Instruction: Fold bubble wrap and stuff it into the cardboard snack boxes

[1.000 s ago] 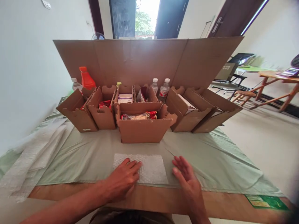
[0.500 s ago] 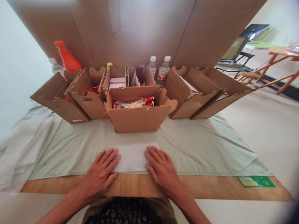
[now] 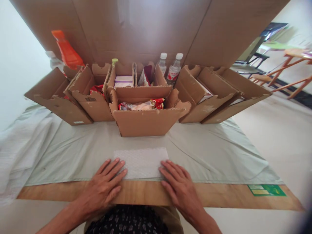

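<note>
- The left hand [image 3: 104, 187] lies flat, palm down, fingers spread and gripping nothing, with its fingertips on the near left corner of the white padded sheet [image 3: 141, 159].
- The right hand [image 3: 179, 188] lies equally open, fingertips at the sheet's near right corner.
- The sheet lies flat between both hands on the green cloth [image 3: 207, 152].
- Straight beyond the fingertips stands an open centre box [image 3: 146, 122] with snack packets [image 3: 141, 105] lying inside.
- Behind it, a smaller box [image 3: 122, 70] holds white packs [image 3: 123, 82].
- Beyond the left hand, a tilted box [image 3: 94, 105] shows red packets [image 3: 97, 89].
- Beyond the right hand, a leaning box [image 3: 195, 97] holds something flat and white.
- Two water bottles [image 3: 174, 70] stand behind.
</note>
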